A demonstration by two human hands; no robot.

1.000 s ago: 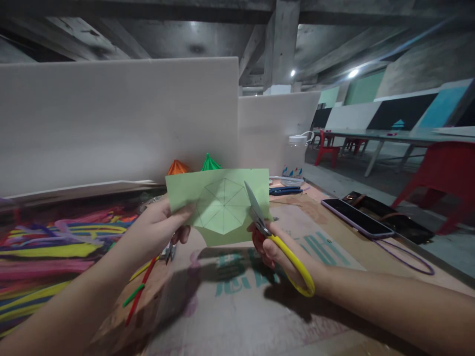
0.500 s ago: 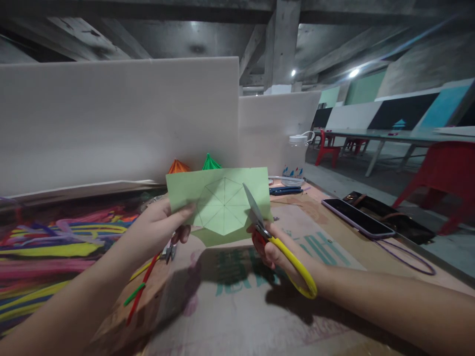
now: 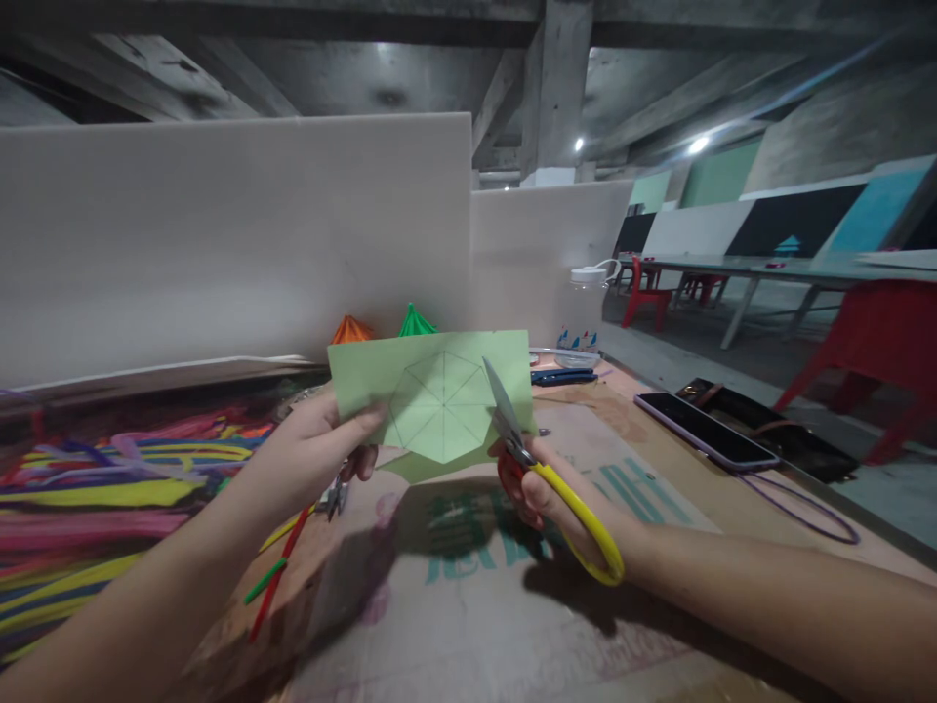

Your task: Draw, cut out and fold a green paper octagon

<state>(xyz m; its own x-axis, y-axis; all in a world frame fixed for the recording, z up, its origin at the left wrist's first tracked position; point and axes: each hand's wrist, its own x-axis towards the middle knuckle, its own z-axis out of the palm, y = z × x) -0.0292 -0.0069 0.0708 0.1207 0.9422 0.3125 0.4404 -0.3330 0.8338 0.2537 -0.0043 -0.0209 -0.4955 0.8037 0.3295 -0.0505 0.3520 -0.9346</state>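
My left hand [image 3: 329, 434] pinches the left end of a light green sheet of paper [image 3: 366, 376], thumb in front and fingers behind. Pencil lines on the sheet form an octagon-like outline with spokes meeting at its centre. Its lower edge is partly cut away along that outline, and a strip of paper hangs beneath. In my right hand [image 3: 531, 488] is a pair of scissors [image 3: 578, 522] with yellow handles, blades pointing up and left. One blade lies in front of the paper's right part; the other is hidden behind it.
Colourful fuzzy pipe cleaners [image 3: 109, 488] fill the left side. Behind the paper stand an orange pleated cone [image 3: 351, 329] and a green one [image 3: 414, 320]. Dark blue pliers [image 3: 563, 376], a clear bottle [image 3: 584, 308] and a phone [image 3: 707, 430] lie or stand to the right, over cardboard [image 3: 439, 625].
The scissors have shifted very slightly right and up against the paper. Both hands stay almost where they were.
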